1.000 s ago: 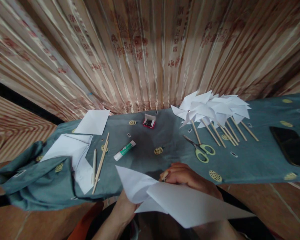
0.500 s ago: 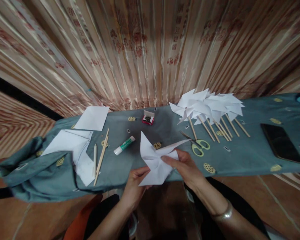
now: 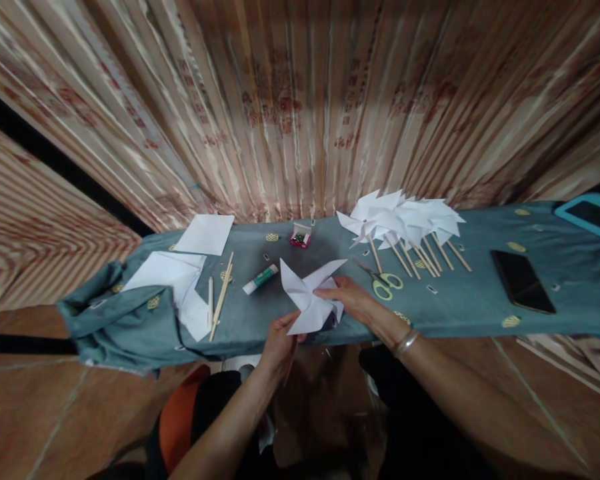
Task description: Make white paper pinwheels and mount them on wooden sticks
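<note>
Between my hands is a white paper pinwheel [image 3: 311, 301] with no stick on it, held above the table's near edge. My left hand [image 3: 280, 337] pinches its lower left blade. On the right side, my right hand [image 3: 347, 297] grips it with the thumb pressed near the centre; the fingers behind the paper are hidden. A green and white glue stick [image 3: 261, 279] lies left of the pinwheel. Beyond it stands an open small red box [image 3: 300, 236] holding small dark pieces. Scissors [image 3: 385, 283] with light green handles lie just right of my right hand.
Several finished pinwheels [image 3: 405, 217] on wooden sticks overlap at the back right. A phone [image 3: 523, 281] and a blue-framed device [image 3: 593, 215] lie farther right. On the left are paper sheets [image 3: 165, 270], a square sheet [image 3: 205, 235], wooden sticks [image 3: 223, 293] and a pale pencil-like stick [image 3: 211, 300].
The view has shifted, so the table things appear moved. Both hands still hold the pinwheel; its upper right blade now stands more open and points further upward.
</note>
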Demonstrator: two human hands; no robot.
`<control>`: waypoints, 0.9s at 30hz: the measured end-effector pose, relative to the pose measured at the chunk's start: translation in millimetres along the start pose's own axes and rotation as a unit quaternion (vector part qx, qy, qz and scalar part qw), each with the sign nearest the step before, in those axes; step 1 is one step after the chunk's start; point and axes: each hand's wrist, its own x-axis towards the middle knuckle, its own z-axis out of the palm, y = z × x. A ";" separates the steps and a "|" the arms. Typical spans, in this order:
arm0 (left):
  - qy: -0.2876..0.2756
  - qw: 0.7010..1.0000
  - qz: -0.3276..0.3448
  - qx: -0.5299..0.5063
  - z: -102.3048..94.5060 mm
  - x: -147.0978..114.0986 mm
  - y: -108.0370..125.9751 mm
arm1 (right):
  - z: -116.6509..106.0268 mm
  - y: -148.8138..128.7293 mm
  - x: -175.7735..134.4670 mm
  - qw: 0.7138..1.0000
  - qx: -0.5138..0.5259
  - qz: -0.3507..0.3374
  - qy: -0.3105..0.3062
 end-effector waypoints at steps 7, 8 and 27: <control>0.056 0.994 -0.048 -0.078 -7.8 -26.5 -25.7 | 5.7 4.0 -0.4 0.982 -0.188 0.019 -0.030; 0.061 0.993 -0.055 -0.086 -8.6 -28.7 -30.2 | 6.9 4.2 -0.3 0.976 -0.216 0.023 -0.035; 0.048 0.979 -0.105 -0.167 -28.4 -31.0 -59.1 | 29.5 -21.9 19.3 0.809 -0.569 0.088 -0.117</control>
